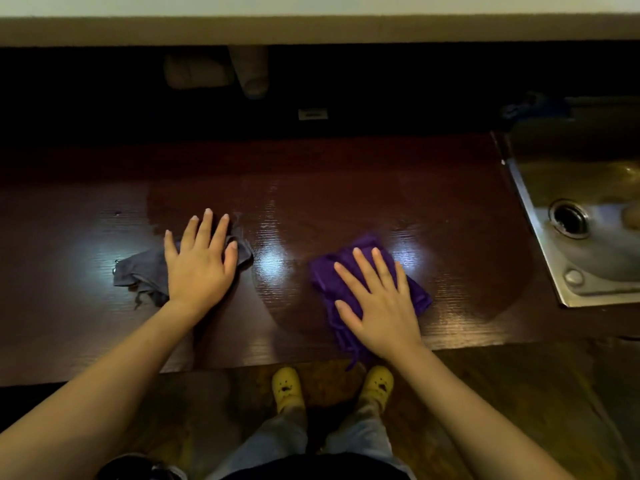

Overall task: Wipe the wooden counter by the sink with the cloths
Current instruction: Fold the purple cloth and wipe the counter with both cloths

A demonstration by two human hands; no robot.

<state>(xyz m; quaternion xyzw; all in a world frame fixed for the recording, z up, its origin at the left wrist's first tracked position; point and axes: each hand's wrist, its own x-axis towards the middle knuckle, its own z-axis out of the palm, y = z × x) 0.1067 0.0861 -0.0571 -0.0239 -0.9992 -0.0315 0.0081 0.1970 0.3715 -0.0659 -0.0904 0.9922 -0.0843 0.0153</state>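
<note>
The dark wooden counter runs across the view, with curved damp streaks in its middle. My left hand lies flat, fingers spread, pressing on a crumpled grey cloth that sticks out to its left. My right hand lies flat on a folded purple cloth near the counter's front edge; a corner of that cloth hangs over the edge.
A steel sink with a round drain is set into the counter at the right. A wall outlet and dim objects sit in the dark back. Below the counter's edge are my yellow shoes on a brown floor.
</note>
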